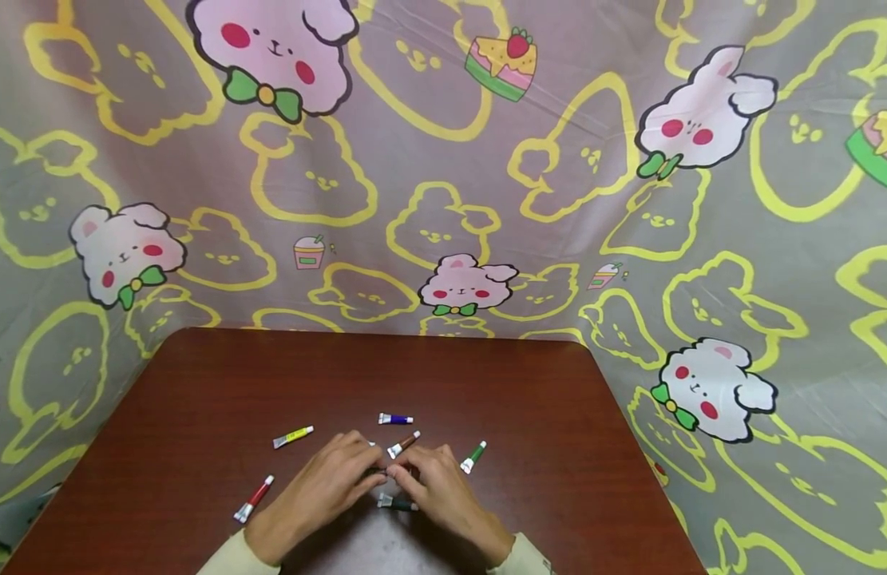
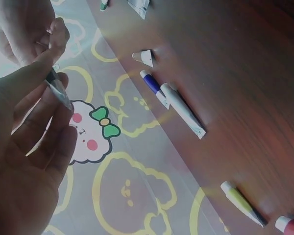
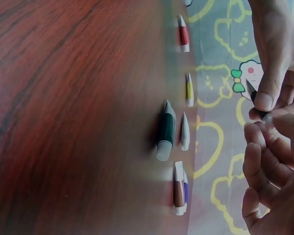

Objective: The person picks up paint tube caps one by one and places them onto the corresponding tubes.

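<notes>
A small paint tube with a black band [image 3: 253,92] is between my two hands, raised above the table. My left hand [image 1: 335,477] pinches its body between thumb and fingers; its silver crimped end [image 2: 62,95] sticks out in the left wrist view. My right hand [image 1: 443,489] pinches the whitish cap [image 3: 268,119] at the other end, fingertips almost meeting the left ones. In the head view the fingers mostly cover this tube. A dark green tube [image 1: 396,502] lies on the table just below the hands, and a brown tube [image 1: 404,444] just beyond them.
More paint tubes lie about the brown table [image 1: 371,367]: red [image 1: 254,499] and yellow [image 1: 294,436] to the left, blue [image 1: 396,419] at the back, green [image 1: 474,457] to the right. A white tube [image 3: 185,131] is mostly hidden in the head view. Patterned cloth [image 1: 386,239] surrounds the table.
</notes>
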Tool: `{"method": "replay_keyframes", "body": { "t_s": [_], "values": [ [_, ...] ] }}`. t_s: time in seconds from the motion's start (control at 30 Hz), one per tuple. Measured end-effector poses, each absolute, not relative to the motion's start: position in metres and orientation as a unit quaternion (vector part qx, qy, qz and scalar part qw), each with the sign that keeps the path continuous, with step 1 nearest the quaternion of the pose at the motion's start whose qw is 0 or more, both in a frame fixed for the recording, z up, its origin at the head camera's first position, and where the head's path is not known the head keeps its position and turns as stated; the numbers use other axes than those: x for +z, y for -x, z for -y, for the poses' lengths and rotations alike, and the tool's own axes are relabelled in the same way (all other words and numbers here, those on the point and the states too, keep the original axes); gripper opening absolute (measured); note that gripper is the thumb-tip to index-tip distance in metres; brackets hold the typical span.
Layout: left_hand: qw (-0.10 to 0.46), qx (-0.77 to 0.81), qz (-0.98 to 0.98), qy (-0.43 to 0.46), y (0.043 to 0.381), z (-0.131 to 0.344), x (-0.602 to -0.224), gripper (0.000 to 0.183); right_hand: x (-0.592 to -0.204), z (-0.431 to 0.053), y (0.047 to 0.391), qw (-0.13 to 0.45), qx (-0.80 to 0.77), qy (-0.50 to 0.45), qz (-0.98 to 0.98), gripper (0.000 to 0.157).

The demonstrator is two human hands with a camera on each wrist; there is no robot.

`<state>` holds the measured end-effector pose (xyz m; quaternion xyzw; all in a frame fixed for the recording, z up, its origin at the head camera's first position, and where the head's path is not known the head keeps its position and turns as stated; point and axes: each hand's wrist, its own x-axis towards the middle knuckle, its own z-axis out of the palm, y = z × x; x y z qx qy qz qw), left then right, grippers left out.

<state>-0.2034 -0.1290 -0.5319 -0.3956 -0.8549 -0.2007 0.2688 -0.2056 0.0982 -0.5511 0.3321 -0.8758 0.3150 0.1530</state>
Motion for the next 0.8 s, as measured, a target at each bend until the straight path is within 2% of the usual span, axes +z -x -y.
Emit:
{"method": "replay_keyframes", "body": {
  "t_s": [0.17,0.23,0.4,0.6,0.7,0.8],
  "values": [
    [0.283,-0.22,0.845,0.398,0.203,0.127,-0.532,0.022,-0.553,-0.099,0.208,0.166,0.327,-0.338,0.867,0.023],
    [0.29,-0.227,0.84,0.399,0.203,0.126,-0.532,0.017,-0.553,-0.099,0.208,0.172,0.334,-0.337,0.864,0.022],
    [0.301,-0.238,0.83,0.405,0.203,0.125,-0.531,0.043,-0.55,-0.099,0.207,0.147,0.36,-0.31,0.868,0.007],
    [0.296,-0.236,0.832,0.406,0.203,0.124,-0.533,0.017,-0.547,-0.105,0.205,0.139,0.346,-0.335,0.865,0.012],
    [0.296,-0.235,0.833,0.404,0.204,0.124,-0.535,0.021,-0.547,-0.109,0.206,0.149,0.327,-0.361,0.861,0.017],
    [0.297,-0.235,0.832,0.405,0.204,0.123,-0.535,0.023,-0.547,-0.112,0.207,0.157,0.309,-0.375,0.86,0.016]
  ]
}}
